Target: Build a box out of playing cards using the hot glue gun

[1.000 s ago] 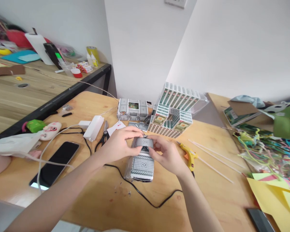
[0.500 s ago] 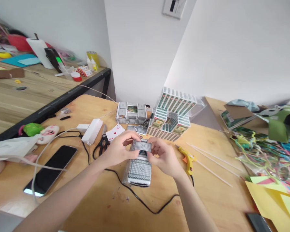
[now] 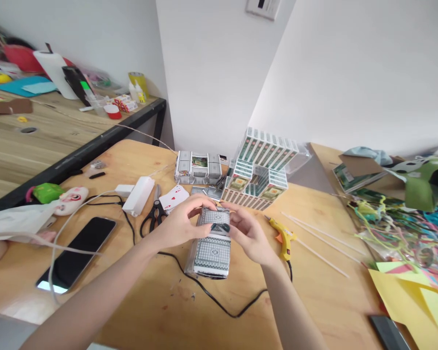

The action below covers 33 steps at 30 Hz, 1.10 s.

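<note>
A long block covered with grey patterned playing cards (image 3: pixel 212 255) lies on the table in front of me. My left hand (image 3: pixel 184 221) grips the far part of it from the left, thumb on the near edge of the upper playing card (image 3: pixel 215 215), fingers over its far side. On the right, my right hand (image 3: pixel 250 233) closes on the same part, thumb and fingertips at the card's right edge. Between my thumbs shows a small dark glossy piece (image 3: pixel 220 227); what it is I cannot make out. My fingers hide the block's far end.
Scissors (image 3: pixel 154 214) and loose cards (image 3: pixel 173 198) lie left of the block. Behind stand a card-covered box (image 3: pixel 198 167) and a structure of stacked card boxes (image 3: pixel 255 170). A yellow glue gun (image 3: pixel 284 238), its black cord (image 3: pixel 219 301) and glue sticks (image 3: pixel 321 238) lie rightward; a phone (image 3: pixel 78 253), left.
The upper card lies flatter on the block, and the gap under its near edge has narrowed. My right thumb has shifted slightly up. The view has moved a little.
</note>
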### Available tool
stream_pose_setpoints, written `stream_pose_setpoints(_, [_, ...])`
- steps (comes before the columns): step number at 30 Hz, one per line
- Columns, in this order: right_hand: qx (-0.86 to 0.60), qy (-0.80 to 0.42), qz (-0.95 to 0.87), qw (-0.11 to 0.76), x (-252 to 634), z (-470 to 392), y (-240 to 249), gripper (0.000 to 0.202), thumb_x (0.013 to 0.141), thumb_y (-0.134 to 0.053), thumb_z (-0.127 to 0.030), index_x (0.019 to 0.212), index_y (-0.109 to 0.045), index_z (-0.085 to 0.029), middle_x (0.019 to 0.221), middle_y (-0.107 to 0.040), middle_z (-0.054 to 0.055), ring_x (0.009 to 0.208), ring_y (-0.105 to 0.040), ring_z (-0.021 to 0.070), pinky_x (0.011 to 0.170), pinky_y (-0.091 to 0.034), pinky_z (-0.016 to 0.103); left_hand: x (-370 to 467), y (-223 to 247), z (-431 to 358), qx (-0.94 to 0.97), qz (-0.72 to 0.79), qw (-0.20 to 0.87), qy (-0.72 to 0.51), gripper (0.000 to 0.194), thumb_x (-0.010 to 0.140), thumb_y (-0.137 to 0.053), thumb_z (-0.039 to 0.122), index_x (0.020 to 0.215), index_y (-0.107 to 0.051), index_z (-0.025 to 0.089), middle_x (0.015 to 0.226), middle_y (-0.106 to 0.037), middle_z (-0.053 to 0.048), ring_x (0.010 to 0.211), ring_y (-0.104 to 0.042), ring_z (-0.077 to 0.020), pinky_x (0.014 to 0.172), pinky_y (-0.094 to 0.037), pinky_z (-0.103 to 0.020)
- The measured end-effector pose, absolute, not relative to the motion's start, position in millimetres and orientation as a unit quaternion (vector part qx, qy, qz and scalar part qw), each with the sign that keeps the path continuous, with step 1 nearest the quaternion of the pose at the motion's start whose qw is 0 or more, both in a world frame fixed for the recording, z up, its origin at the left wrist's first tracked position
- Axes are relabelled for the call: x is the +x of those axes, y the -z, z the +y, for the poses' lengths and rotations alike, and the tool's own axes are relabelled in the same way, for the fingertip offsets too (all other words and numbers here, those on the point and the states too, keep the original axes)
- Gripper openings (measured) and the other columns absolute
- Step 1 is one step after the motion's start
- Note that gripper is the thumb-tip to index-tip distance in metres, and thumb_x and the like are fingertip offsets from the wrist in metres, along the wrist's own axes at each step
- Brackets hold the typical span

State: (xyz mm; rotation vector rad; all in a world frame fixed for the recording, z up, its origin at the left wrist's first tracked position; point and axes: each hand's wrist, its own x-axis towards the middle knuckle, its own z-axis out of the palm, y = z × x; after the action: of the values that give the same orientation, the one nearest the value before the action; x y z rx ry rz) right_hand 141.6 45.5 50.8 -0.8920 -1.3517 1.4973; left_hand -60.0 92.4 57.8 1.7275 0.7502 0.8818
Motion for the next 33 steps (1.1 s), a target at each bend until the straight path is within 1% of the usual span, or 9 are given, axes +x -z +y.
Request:
stream_pose_setpoints(3, [-0.356, -0.651, -0.494, 0.453, 144.4, 42.0, -49.8, 0.037, 0.091, -0.049, -0.041, 0.127, -0.052, -0.029, 0.098, -0.059, 0.004, 0.085, -0.058, 0.0154, 0.076, -0.05, 0.031, -60.1, -63.6, 94.2, 0.729, 0.32, 0.491, -0.354, 0.034, 0.071, -0.062, 0.013, 0.105, -0.063, 0.022, 0.119, -0.056, -0.006, 0.117, -0.053, -0.0197, 0.099, -0.045, -0.034])
stream_pose_setpoints(5, [-0.351, -0.663, -0.484, 0.451, 144.6, 39.7, -51.1, 0.04, 0.091, -0.05, -0.04, 0.13, -0.05, -0.029, 0.102, -0.061, 0.004, 0.089, -0.059, 0.0166, 0.078, -0.051, 0.033, -59.7, -70.3, 95.7, 0.734, 0.329, 0.484, -0.344, 0.034, 0.071, -0.065, 0.016, 0.104, -0.066, 0.021, 0.119, -0.057, -0.007, 0.116, -0.054, -0.0208, 0.098, -0.046, -0.035])
stream_pose_setpoints(10, [-0.368, -0.623, -0.521, 0.452, 138.4, 36.1, -55.5, 0.052, 0.086, -0.06, -0.031, 0.135, -0.046, -0.026, 0.089, -0.061, 0.002, 0.081, -0.056, 0.0143, 0.081, -0.047, 0.033, -57.6, -89.2, 97.3, 0.772, 0.364, 0.423, -0.305, 0.027, 0.067, -0.074, 0.022, 0.094, -0.073, 0.022, 0.115, -0.063, -0.006, 0.109, -0.058, -0.0224, 0.098, -0.045, -0.039])
stream_pose_setpoints(14, [-0.362, -0.619, -0.513, 0.472, 133.3, 35.9, -56.7, 0.049, 0.084, -0.061, -0.029, 0.131, -0.048, -0.026, 0.084, -0.059, 0.001, 0.077, -0.054, 0.0141, 0.074, -0.046, 0.03, -57.6, -95.9, 96.7, 0.797, 0.361, 0.39, -0.286, 0.021, 0.07, -0.072, 0.023, 0.091, -0.074, 0.022, 0.109, -0.065, -0.004, 0.101, -0.061, -0.0205, 0.093, -0.047, -0.038])
stream_pose_setpoints(17, [-0.365, -0.616, -0.507, 0.48, 131.0, 35.3, -57.7, 0.043, 0.083, -0.062, -0.026, 0.125, -0.053, -0.027, 0.076, -0.056, -0.002, 0.071, -0.051, 0.0128, 0.066, -0.042, 0.026, -58.1, -96.0, 96.4, 0.804, 0.363, 0.384, -0.273, 0.022, 0.071, -0.071, 0.021, 0.092, -0.074, 0.022, 0.104, -0.066, -0.003, 0.096, -0.062, -0.0192, 0.087, -0.05, -0.036])
stream_pose_setpoints(20, [-0.395, -0.587, -0.512, 0.487, 128.1, 33.9, -58.7, 0.037, 0.082, -0.061, -0.025, 0.119, -0.057, -0.025, 0.071, -0.051, -0.003, 0.066, -0.046, 0.0116, 0.061, -0.038, 0.025, -57.5, -94.6, 96.2, 0.801, 0.378, 0.373, -0.276, 0.023, 0.071, -0.07, 0.021, 0.093, -0.074, 0.022, 0.102, -0.066, -0.003, 0.093, -0.063, -0.0192, 0.086, -0.051, -0.036])
stream_pose_setpoints(23, [-0.422, -0.564, -0.507, 0.496, 124.1, 32.2, -58.8, 0.036, 0.082, -0.059, -0.026, 0.118, -0.058, -0.023, 0.067, -0.047, -0.004, 0.063, -0.043, 0.0116, 0.058, -0.035, 0.025, -56.0, -92.2, 95.9, 0.801, 0.379, 0.361, -0.291, 0.024, 0.07, -0.069, 0.02, 0.093, -0.074, 0.022, 0.1, -0.067, -0.003, 0.091, -0.063, -0.0189, 0.085, -0.052, -0.035])
stream_pose_setpoints(27, [-0.436, -0.558, -0.504, 0.493, 120.7, 30.1, -58.4, 0.036, 0.083, -0.057, -0.027, 0.119, -0.056, -0.021, 0.066, -0.044, -0.004, 0.061, -0.042, 0.0113, 0.057, -0.034, 0.024, -54.8, -88.7, 93.6, 0.804, 0.365, 0.344, -0.318, 0.022, 0.071, -0.068, 0.02, 0.092, -0.074, 0.021, 0.097, -0.067, -0.003, 0.091, -0.063, -0.0185, 0.084, -0.052, -0.033])
stream_pose_setpoints(33, [-0.439, -0.555, -0.523, 0.474, 121.6, 28.8, -59.3, 0.036, 0.084, -0.054, -0.026, 0.12, -0.053, -0.021, 0.071, -0.05, -0.003, 0.062, -0.043, 0.0112, 0.055, -0.034, 0.024, -55.0, -83.3, 88.8, 0.807, 0.355, 0.324, -0.344, 0.021, 0.071, -0.067, 0.018, 0.092, -0.073, 0.021, 0.097, -0.067, -0.003, 0.091, -0.064, -0.0177, 0.086, -0.052, -0.032])
